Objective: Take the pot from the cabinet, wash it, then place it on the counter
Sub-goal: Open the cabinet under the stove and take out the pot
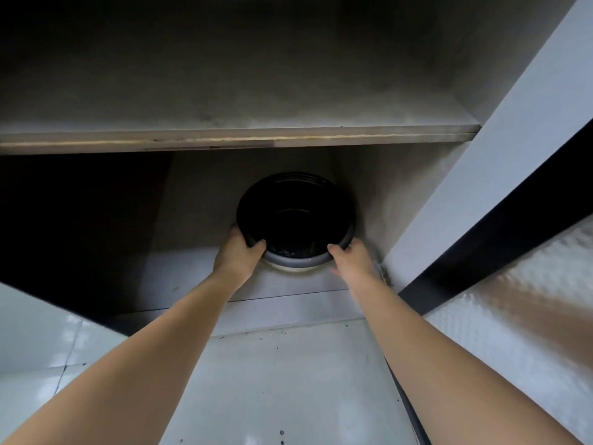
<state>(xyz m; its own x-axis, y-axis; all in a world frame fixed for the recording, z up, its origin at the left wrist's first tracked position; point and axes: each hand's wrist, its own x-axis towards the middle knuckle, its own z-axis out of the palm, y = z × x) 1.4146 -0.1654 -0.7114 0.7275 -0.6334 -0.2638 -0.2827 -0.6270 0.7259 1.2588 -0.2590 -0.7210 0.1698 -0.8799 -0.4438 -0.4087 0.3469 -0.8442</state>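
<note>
A round pot (295, 216) with a black inside and a grey rim sits on the bottom shelf of an open cabinet, a little right of centre. My left hand (239, 253) grips the rim on its near left side, thumb over the edge. My right hand (351, 256) holds the near right side of the rim, thumb on the lip. Both arms reach in from below. The pot's base and outer wall are mostly hidden.
A horizontal shelf board (237, 138) runs across just above the pot. The open white cabinet door (500, 149) stands at the right, its dark edge close to my right arm. The cabinet's left side is in deep shadow. Pale floor tiles (288, 380) lie below.
</note>
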